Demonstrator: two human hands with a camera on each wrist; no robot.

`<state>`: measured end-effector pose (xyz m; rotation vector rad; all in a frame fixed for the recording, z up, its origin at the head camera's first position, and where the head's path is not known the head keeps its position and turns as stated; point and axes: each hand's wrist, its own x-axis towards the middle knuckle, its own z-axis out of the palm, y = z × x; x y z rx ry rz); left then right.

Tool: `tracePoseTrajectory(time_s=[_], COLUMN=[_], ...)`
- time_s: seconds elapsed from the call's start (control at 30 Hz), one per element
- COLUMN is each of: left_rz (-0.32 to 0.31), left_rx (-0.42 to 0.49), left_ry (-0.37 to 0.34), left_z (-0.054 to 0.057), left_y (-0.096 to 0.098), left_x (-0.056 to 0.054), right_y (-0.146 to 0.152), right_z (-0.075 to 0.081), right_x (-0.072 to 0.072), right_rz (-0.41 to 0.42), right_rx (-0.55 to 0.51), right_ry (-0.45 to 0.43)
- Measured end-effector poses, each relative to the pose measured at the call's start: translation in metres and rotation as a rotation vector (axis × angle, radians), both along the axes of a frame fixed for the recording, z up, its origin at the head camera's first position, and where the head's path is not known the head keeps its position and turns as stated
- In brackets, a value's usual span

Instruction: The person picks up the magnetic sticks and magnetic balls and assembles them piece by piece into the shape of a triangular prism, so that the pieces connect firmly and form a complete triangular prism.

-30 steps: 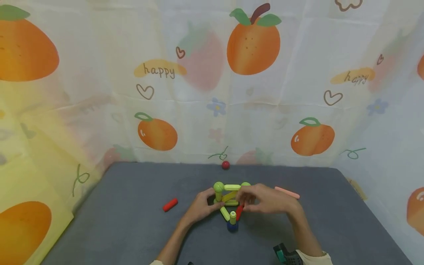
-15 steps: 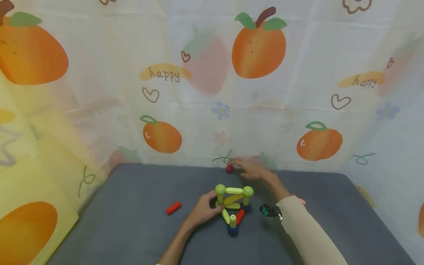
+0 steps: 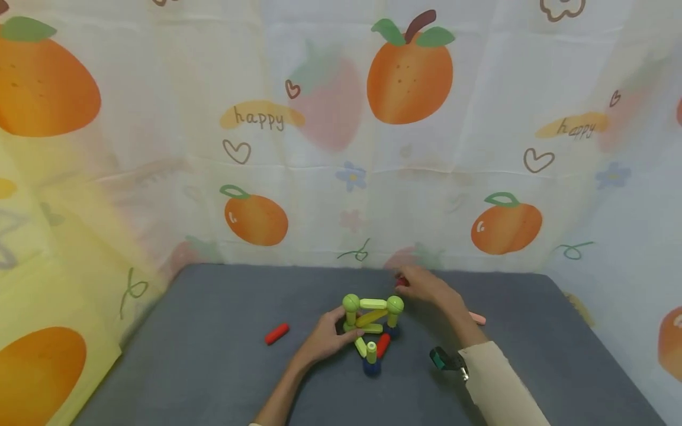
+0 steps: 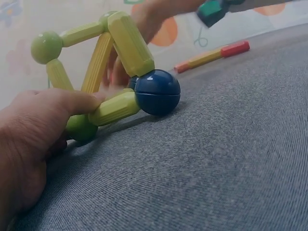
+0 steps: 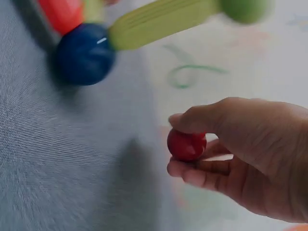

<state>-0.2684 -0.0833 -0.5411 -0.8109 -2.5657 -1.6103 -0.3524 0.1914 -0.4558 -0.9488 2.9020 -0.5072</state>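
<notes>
A building-toy frame of balls and rods stands on the grey table, with two green balls at its top. My left hand holds its lower left corner; in the left wrist view the thumb lies across the rods above a green ball, and the other fingers are mostly hidden. Farther back, my right hand pinches a red ball between thumb and fingers, off the table. At the front of the frame, a short light-green rod points up from a dark blue ball.
A loose red rod lies left of the left hand. Behind the right forearm a pink rod partly shows; the left wrist view shows a pink, yellow and red row of rods. A fruit-print curtain hangs along the table's back edge.
My right hand left the frame, reached to the red ball at the back edge, took hold of it and brought it rightward and nearer. The left hand keeps its hold on the frame.
</notes>
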Motion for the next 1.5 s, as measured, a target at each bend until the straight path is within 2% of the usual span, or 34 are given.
tracePoseTrajectory(time_s=[0.1, 0.17, 0.27, 0.33, 0.4, 0.5, 0.57, 0.63, 0.7, 0.87, 0.97, 1.27, 1.5], left_rz=[0.001, 0.0, 0.007, 0.014, 0.023, 0.021, 0.016, 0.007, -0.003, -0.019, -0.021, -0.016, -0.01], left_rx=[0.006, 0.005, -0.007, -0.018, -0.026, -0.024, -0.02, -0.013, -0.006, 0.004, 0.005, 0.004, 0.0], left_ry=[-0.008, -0.013, -0.014, -0.016, -0.016, -0.012, -0.003, 0.011, 0.009, -0.026, -0.048, -0.023, -0.031], left_z=[-0.001, -0.003, -0.005, -0.005, -0.005, -0.003, -0.002, 0.0, 0.001, 0.0, 0.0, 0.0, 0.001], left_y=[-0.002, -0.003, -0.004, -0.004, -0.003, -0.002, -0.002, -0.002, -0.002, -0.002, -0.001, -0.002, -0.001], left_x=[-0.001, -0.002, -0.003, -0.003, -0.002, -0.002, -0.001, 0.0, 0.0, -0.001, -0.001, 0.001, 0.0], right_y=[0.011, 0.016, 0.017, 0.014, 0.008, -0.006, -0.016, -0.026, -0.035, -0.046, -0.046, -0.043, -0.042], right_z=[0.022, 0.04, 0.064, 0.076, 0.084, 0.088, 0.085, 0.078, 0.071, 0.059, 0.055, 0.052, 0.054], right_x=[0.026, 0.044, 0.069, 0.083, 0.095, 0.108, 0.115, 0.119, 0.123, 0.128, 0.129, 0.128, 0.129], right_rz=[-0.129, -0.176, -0.169, -0.089, 0.034, 0.255, 0.366, 0.431, 0.455, 0.401, 0.374, 0.359, 0.358], right_rx=[-0.118, -0.159, -0.203, -0.231, -0.249, -0.246, -0.217, -0.18, -0.12, -0.011, -0.005, -0.028, 0.012], right_ry=[-0.019, -0.026, -0.018, 0.004, 0.025, 0.008, -0.039, -0.103, -0.137, -0.179, -0.197, -0.188, -0.178])
